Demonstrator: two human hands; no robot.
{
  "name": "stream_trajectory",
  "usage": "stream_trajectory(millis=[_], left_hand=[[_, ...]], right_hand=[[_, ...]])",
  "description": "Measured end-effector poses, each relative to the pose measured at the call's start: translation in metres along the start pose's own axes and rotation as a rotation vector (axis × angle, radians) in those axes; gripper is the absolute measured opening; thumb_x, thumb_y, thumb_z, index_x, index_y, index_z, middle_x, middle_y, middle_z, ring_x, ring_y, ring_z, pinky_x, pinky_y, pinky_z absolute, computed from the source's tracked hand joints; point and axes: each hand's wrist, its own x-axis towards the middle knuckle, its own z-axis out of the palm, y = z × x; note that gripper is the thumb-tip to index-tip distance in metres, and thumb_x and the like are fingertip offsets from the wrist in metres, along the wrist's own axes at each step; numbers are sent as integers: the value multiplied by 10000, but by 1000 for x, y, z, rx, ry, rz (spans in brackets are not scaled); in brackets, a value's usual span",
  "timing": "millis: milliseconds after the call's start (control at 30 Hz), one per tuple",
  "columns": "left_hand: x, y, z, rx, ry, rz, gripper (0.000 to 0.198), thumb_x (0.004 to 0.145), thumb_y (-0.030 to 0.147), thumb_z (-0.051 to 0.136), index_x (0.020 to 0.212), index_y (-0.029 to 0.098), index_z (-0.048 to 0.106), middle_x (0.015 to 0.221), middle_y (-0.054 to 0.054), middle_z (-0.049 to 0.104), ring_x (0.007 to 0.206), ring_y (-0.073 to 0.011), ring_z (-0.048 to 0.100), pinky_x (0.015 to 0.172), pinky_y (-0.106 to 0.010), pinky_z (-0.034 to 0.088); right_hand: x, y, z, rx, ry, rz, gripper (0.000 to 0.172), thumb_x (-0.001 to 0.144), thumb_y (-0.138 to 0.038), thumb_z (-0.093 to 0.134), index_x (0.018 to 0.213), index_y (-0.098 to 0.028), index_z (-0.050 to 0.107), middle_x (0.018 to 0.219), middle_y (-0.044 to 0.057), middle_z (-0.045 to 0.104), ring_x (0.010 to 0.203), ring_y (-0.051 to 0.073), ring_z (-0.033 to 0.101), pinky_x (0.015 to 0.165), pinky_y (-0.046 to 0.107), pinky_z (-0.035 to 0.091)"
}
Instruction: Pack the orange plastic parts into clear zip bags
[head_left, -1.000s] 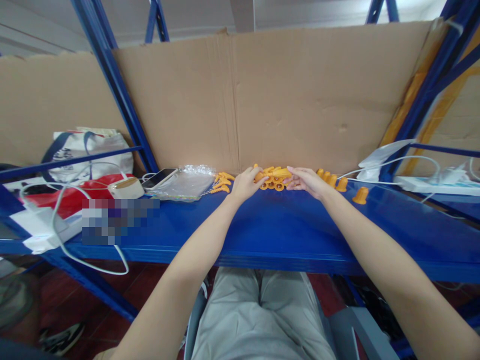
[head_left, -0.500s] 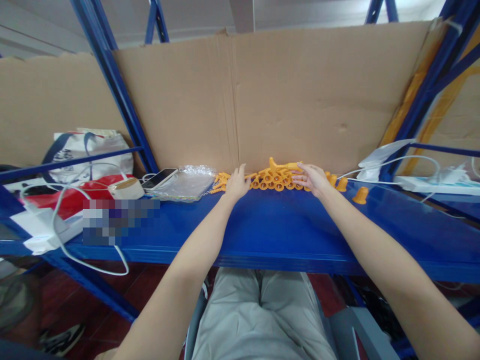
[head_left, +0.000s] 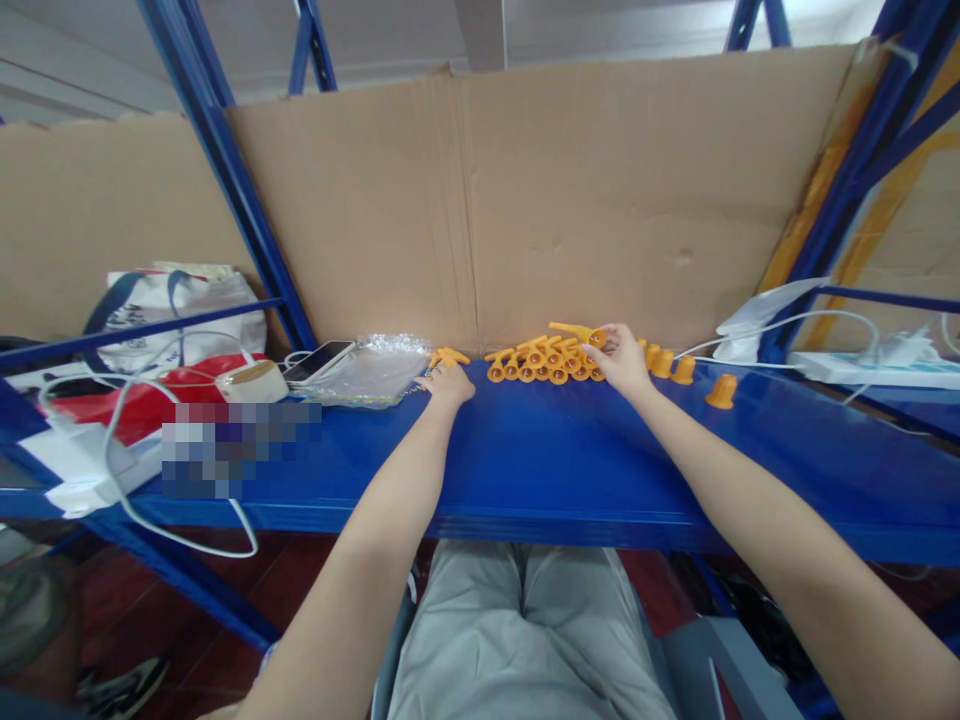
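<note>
I have the yellow piece (head_left: 574, 330) at the upper right of the stack of yellow pieces (head_left: 536, 362), near the back of the blue tabletop (head_left: 540, 450). Its wide, round end sits at the right hand (head_left: 621, 366), and as far as I can judge the fingers there are pinched on that end. Its long axis runs sideways: the thin stem points left, away from the right hand and toward the left hand's side.

The left hand (head_left: 448, 386) is well apart from it, beyond the stack's left end. I read that hand as down on the small yellow parts (head_left: 452, 356), fingers reaching in among them; I cannot tell whether they grasp one. So the right hand is clearly nearer the yellow piece, with the stack lying between my two hands.

Further out, just right of the right hand, I see a row of yellow cups (head_left: 664, 363), with a lone yellow cup (head_left: 722, 392) apart from it, nearer me. Left of the small parts lie a clear plastic bag (head_left: 367, 372) and a phone (head_left: 322, 361). A cardboard panel (head_left: 600, 200) stands behind everything.
</note>
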Motion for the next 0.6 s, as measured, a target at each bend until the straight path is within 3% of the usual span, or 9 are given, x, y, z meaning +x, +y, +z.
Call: stream_trajectory(millis=[167,333,600], left_hand=[[-3,0,-1,43,50,25,524,778,221,517,1296,152,533,1419,-246,435,1337,-414,359,1007,-707,253],[-10,2,-6,36,47,31,502,815,197,483,1311,132,520,1418,-248,434,1343,-408,351,1016,-687,266],[-14,7,-9,102,-58,21,570,820,180,459,1389,142,449,1468,-210,404,1358,-361,368,1107,-638,178]], right_hand=[[-6,-25,10,-350,-126,-76,348,823,-368,620,1110,-196,528,983,108,697,944,288,660,854,428,487],[-4,-49,35,-686,-309,-226,318,894,-323,530,1177,-178,514,1150,180,660,1026,348,629,837,436,472],[2,-60,87,-983,-460,-432,328,931,-241,450,1225,-106,498,1174,199,651,1068,294,617,993,447,359]])
